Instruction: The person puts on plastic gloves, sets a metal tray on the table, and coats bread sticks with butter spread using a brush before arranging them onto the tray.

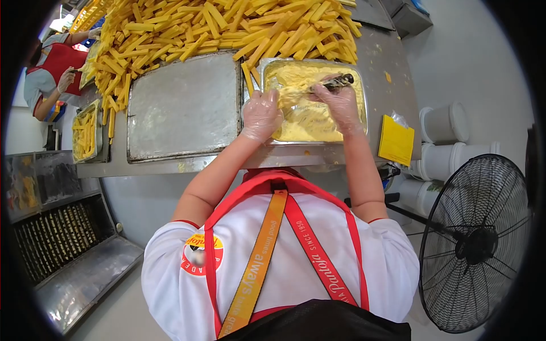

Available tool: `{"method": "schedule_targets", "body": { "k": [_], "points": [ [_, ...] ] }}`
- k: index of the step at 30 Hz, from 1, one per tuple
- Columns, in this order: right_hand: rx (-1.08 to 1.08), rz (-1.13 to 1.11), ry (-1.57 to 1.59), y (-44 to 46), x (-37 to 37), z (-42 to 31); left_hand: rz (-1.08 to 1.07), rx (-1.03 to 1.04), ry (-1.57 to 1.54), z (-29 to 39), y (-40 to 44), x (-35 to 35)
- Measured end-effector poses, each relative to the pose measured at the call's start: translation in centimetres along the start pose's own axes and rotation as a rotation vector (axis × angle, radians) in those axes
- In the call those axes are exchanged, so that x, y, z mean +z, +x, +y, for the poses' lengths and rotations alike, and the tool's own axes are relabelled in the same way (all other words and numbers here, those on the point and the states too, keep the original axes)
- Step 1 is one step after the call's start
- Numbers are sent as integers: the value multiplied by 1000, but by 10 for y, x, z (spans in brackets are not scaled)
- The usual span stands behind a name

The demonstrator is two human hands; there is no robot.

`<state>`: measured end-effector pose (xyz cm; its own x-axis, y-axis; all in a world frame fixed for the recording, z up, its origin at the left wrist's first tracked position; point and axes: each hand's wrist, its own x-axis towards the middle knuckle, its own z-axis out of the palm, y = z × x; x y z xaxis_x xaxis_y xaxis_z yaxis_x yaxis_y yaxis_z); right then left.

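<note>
A metal tray in front of me holds a pale yellow creamy spread, thinly smeared in the middle. My right hand, in a clear plastic glove, is closed round a dark-handled tool smeared with yellow; its working end, pointing left over the spread, is hard to make out. At the tray's left rim my gloved left hand has its fingers curled shut; what they hold, if anything, is hidden. Just beyond that hand lie a couple of yellow sticks.
A large heap of yellow sticks covers the back of the metal table. Left of my tray lies a flat baking sheet. A small tray of sticks, a yellow packet, white buckets and a black fan surround me. Another person works at far left.
</note>
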<state>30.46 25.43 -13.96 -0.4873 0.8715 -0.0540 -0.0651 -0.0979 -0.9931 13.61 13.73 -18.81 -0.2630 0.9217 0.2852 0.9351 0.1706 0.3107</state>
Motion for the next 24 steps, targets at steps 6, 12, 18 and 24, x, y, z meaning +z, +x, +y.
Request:
{"method": "schedule_targets", "body": {
  "k": [6,12,18,24],
  "points": [
    [4,116,-463,22,-22,33,20,-40,-127,-17,-9,7],
    [-69,-5,161,1,8,13,-15,-123,-337,-25,-9,-10],
    [10,138,-521,38,-37,50,-32,-164,-523,-27,-5,-37],
    [118,-247,-232,-27,-14,13,52,-52,-579,-41,-15,-26]
  ]
}}
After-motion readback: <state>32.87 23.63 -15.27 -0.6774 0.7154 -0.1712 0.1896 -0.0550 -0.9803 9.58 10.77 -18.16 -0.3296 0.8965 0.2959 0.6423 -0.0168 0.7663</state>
